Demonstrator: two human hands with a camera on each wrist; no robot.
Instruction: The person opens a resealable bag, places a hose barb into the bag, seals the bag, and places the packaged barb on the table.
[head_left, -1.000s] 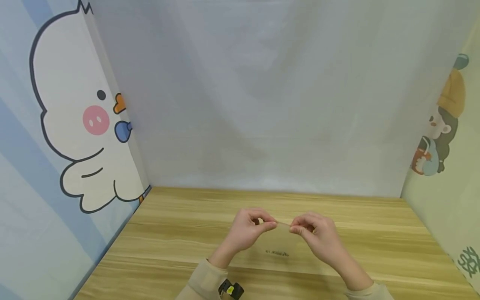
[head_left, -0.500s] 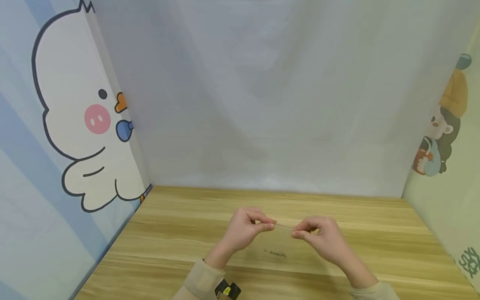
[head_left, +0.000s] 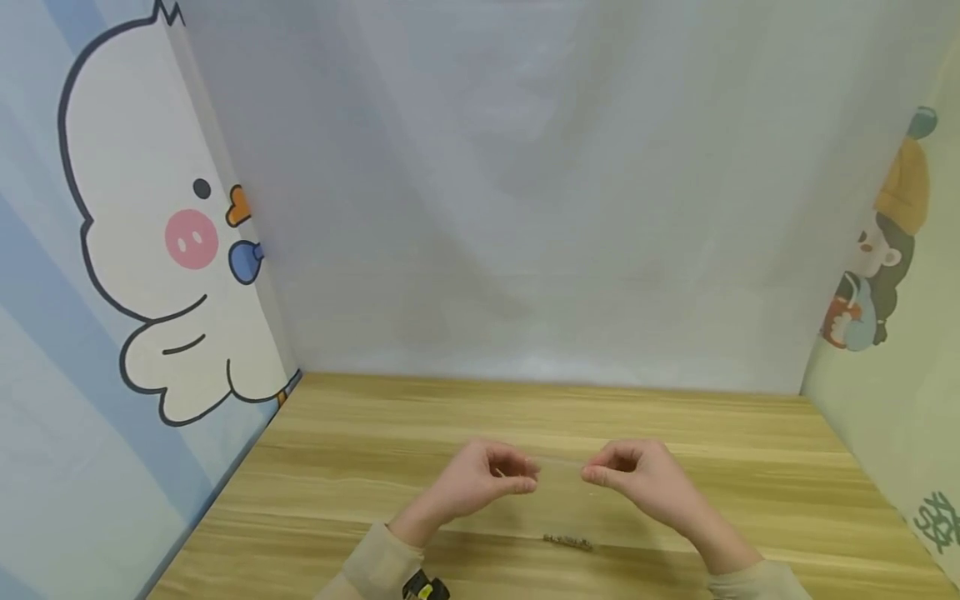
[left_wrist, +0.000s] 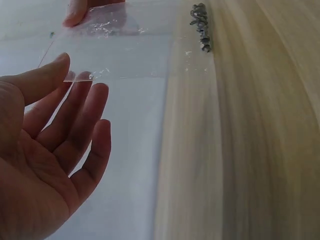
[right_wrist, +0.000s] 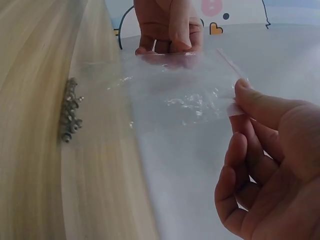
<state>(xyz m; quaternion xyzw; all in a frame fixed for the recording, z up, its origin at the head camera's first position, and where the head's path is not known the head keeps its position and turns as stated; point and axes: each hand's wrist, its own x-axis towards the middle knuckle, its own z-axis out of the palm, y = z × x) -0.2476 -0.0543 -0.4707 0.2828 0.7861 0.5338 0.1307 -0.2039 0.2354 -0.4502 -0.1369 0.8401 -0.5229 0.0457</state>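
A clear plastic zip bag (head_left: 562, 504) hangs between the two hands above the table, its coloured seal line visible in the wrist views. Small grey metal pieces, apparently screws (right_wrist: 70, 112), lie in a row along its bottom. My right hand (head_left: 645, 479) pinches the top corner of the bag (right_wrist: 170, 90) between thumb and forefinger. At the other top corner, my left hand (head_left: 472, 479) has its thumb apart from the fingers. The left fingertips (left_wrist: 82, 77) lie at the edge of the bag (left_wrist: 135, 57), and whether they touch it is hard to tell.
Below the hands is a wood-grain table (head_left: 360, 467). A grey-white sheet (head_left: 525, 208) rises behind it, with printed cartoon panels at left and right. A dark device (head_left: 425, 586) is strapped at the left wrist.
The left thumb and fingers have parted from their pinch on the bag's edge, and that hand has shifted left and nearer. The bag's bottom with the screws sits lower in view.
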